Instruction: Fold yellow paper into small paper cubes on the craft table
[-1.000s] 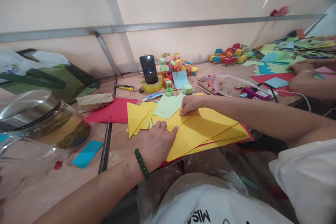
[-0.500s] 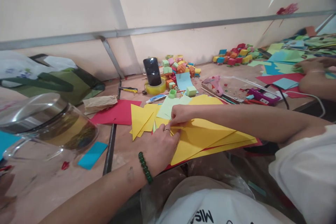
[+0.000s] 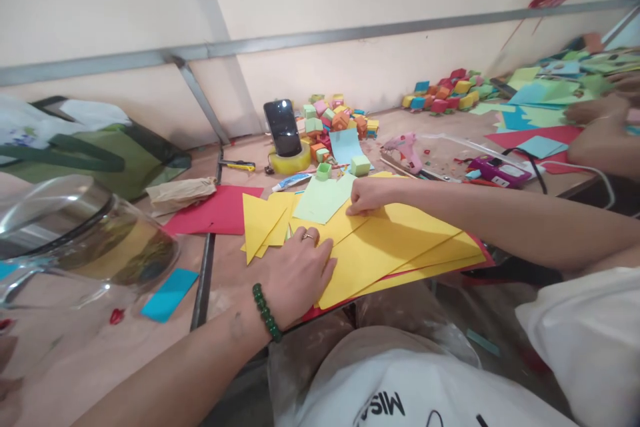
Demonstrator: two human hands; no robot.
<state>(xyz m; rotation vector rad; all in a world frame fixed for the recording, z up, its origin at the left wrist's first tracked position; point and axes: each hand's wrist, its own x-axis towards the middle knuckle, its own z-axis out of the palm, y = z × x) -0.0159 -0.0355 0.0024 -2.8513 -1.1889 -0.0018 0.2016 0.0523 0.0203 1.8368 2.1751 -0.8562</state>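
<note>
Yellow paper sheets [image 3: 395, 247] lie layered over red paper in front of me. My left hand [image 3: 303, 270], a ring on one finger, rests flat on their left edge with its fingers apart. My right hand [image 3: 373, 197] is closed and touches the upper part of the yellow paper; whether anything is between its fingers is hidden. Just above and left lies a pale green sheet [image 3: 320, 199], with a small green paper box [image 3: 323, 171] at its upper edge. Folded yellow triangles [image 3: 260, 221] lie to the left.
At the left stands a glass teapot [image 3: 125, 240]. A phone [image 3: 283, 127] leans upright in a tape roll [image 3: 293, 161]. Behind are colourful paper cubes [image 3: 340, 121], with a pink glue gun [image 3: 404, 150] to their right. Another person's hand [image 3: 597, 127] is at the far right.
My right hand has moved right, away from my left hand, along the yellow paper. My left hand's fingers have spread a little. The view has shifted slightly.
</note>
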